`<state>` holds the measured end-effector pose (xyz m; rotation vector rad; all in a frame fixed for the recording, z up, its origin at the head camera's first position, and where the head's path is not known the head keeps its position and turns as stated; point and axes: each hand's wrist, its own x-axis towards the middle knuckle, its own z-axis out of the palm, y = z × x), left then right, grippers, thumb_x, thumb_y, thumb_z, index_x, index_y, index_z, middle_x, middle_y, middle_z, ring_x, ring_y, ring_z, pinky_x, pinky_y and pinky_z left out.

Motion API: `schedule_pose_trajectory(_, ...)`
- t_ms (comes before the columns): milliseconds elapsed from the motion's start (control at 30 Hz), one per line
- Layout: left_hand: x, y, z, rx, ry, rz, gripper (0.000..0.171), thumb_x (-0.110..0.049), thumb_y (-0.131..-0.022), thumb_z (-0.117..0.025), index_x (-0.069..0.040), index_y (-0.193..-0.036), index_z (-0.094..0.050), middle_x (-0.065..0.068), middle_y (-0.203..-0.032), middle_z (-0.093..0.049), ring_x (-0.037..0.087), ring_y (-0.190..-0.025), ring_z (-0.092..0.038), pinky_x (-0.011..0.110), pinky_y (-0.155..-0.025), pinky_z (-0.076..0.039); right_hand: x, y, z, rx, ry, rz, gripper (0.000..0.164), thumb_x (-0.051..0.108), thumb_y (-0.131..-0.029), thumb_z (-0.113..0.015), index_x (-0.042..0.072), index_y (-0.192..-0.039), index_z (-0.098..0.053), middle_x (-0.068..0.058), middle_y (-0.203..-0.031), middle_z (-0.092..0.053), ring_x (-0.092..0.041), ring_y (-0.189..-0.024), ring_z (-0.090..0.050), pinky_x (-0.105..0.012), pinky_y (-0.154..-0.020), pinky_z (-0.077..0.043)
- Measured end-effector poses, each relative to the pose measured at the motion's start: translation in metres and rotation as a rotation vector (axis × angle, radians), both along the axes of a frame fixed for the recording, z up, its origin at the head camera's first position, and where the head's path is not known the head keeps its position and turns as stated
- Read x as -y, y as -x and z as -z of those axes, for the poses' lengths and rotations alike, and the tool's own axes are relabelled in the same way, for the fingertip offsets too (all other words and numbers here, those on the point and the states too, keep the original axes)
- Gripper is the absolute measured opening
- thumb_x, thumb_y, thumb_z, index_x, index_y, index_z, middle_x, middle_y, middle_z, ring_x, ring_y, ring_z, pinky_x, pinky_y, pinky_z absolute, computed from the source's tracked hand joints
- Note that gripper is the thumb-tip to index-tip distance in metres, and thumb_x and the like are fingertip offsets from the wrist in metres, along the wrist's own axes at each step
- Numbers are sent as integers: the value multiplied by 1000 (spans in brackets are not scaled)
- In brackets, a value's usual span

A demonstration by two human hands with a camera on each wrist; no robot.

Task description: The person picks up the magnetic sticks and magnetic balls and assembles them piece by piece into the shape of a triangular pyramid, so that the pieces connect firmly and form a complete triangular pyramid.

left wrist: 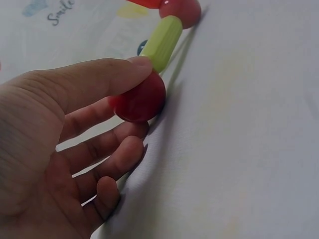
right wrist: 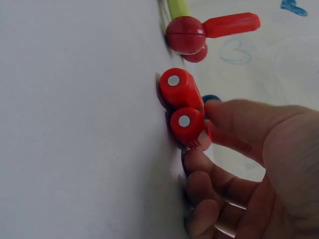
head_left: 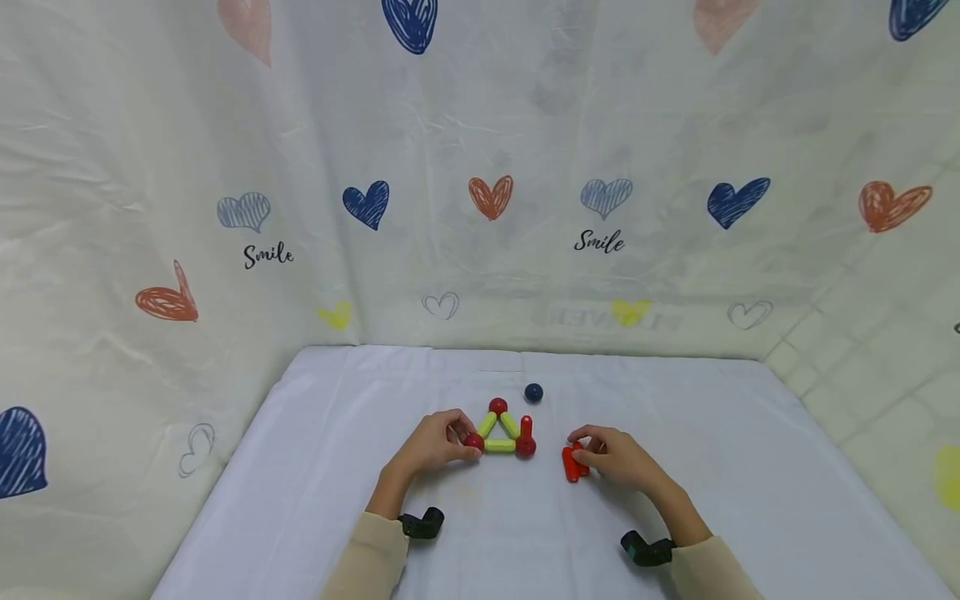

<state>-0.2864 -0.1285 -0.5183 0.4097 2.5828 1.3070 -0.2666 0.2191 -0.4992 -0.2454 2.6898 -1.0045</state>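
Three red balls and light green rods (head_left: pixel 499 446) form a triangle on the table. My left hand (head_left: pixel 437 437) holds the triangle's left red ball (left wrist: pixel 142 102) between thumb and fingers. From the right corner ball (head_left: pixel 526 447), a red rod (right wrist: pixel 233 25) sticks up. To the right of the triangle, my right hand (head_left: pixel 617 457) pinches a red rod (right wrist: pixel 188 124) with thumb and fingers. Another red rod (right wrist: pixel 177 88) lies right alongside it, both showing round silvery discs on their ends. My right fingers partly cover the held one.
A dark blue ball (head_left: pixel 533 392) sits behind the triangle, slightly to the right. White cloth (head_left: pixel 337 433) covers the table. Behind it hangs a pale curtain (head_left: pixel 525 275) printed with hearts. Each wrist wears a small black camera.
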Motion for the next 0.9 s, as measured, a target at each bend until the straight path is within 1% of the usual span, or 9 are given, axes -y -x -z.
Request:
schedule_pose_trajectory(167, 1, 1, 1, 7, -12, 17, 29, -34, -82, -87, -26, -104, -69, -4, -94, -66, 17, -83, -57, 29, -72, -47, 3, -1, -2, -3, -27, 21, 25, 19, -94, -72, 16, -119, -68, -4, -90, -63, -19, -80, -55, -33, -67, -51)
schedule_pose_trajectory(367, 3, -1, 0, 4, -15, 43, 27, -30, -84, -85, -27, -106, -71, -3, -98, -67, 18, -86, -57, 30, -74, -48, -4, 0, -6, 3, -50, 41, 21, 15, -96, -68, 15, -117, -68, -5, -94, -65, -19, -79, -57, -33, -68, -53)
schedule_pose_trajectory(467, 4, -2, -2, 3, -10, 56, 26, -27, -86, -83, -26, -110, -72, -2, -101, -67, 18, -88, -57, 30, -75, -48, -7, 0, -7, -1, -50, 51, 21, 13, -95, -68, 14, -116, -68, -6, -94, -65, -19, -78, -57, -33, -68, -53)
schedule_pose_trajectory(633, 3, -3, -4, 7, -12, 70, 29, -22, -92, -76, -23, -121, -73, 0, -107, -68, 19, -91, -58, 33, -77, -49, -10, -1, -7, 4, -49, 26, 27, 11, -90, -73, 13, -116, -67, -5, -92, -65, -18, -77, -57, -33, -68, -54)
schedule_pose_trajectory(733, 2, -3, -4, 3, -15, 67, 29, -24, -95, -73, -22, -124, -72, 2, -107, -68, 19, -91, -59, 34, -77, -49, -9, -1, -10, 10, -62, 22, 31, 10, -89, -73, 13, -119, -67, -5, -93, -65, -18, -76, -57, -33, -68, -54)
schedule_pose_trajectory(800, 1, -3, -3, -9, -5, 61, 29, -28, -96, -72, -22, -125, -72, 1, -106, -68, 19, -90, -59, 34, -77, -48, -7, 0, -14, 4, -65, 28, 32, 10, -90, -71, 13, -121, -68, -6, -94, -65, -19, -76, -57, -33, -67, -53)
schedule_pose_trajectory(900, -1, -2, 1, -34, 23, 31, 28, -35, -96, -72, -24, -121, -72, -2, -101, -68, 16, -87, -59, 31, -75, -48, -2, 2, -21, -24, -30, 40, 32, 12, -92, -70, 13, -124, -67, -7, -97, -65, -20, -78, -58, -32, -67, -53)
